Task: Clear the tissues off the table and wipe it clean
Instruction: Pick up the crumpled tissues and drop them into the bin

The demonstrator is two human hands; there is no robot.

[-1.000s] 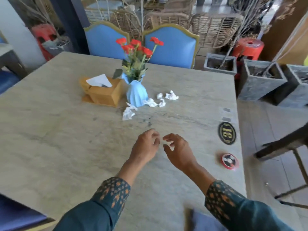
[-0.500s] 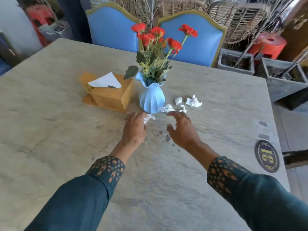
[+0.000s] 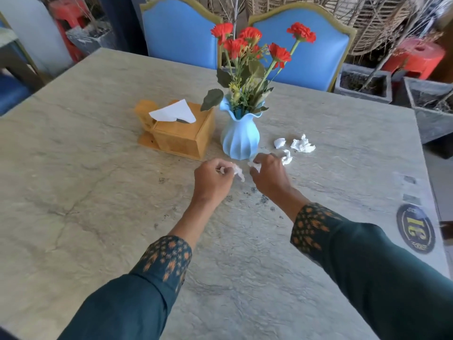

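Note:
My left hand (image 3: pixel 212 179) is closed around a crumpled white tissue (image 3: pixel 238 172), which sticks out past its fingers just in front of the blue vase (image 3: pixel 239 138). My right hand (image 3: pixel 267 176) pinches a second small tissue wad (image 3: pixel 253 165) at the vase's foot. Three more crumpled tissues lie on the stone table (image 3: pixel 98 192) to the right of the vase: a small one (image 3: pixel 279 142), a larger one (image 3: pixel 302 144), and one (image 3: pixel 286 157) right beside my right hand. Dark crumbs and smudges (image 3: pixel 263 199) dot the tabletop under my right wrist.
A wooden tissue box (image 3: pixel 182 133) with a sheet sticking up stands left of the vase of red flowers (image 3: pixel 250 42). A round black number sticker (image 3: pixel 415 228) sits near the table's right edge. Two blue chairs (image 3: pixel 181 33) stand behind the table, and grey planters (image 3: pixel 362 85) to the right.
Both hands have reached forward from the table's middle to the vase. The left hand has closed on a tissue and the right has pinched another. The view has moved closer.

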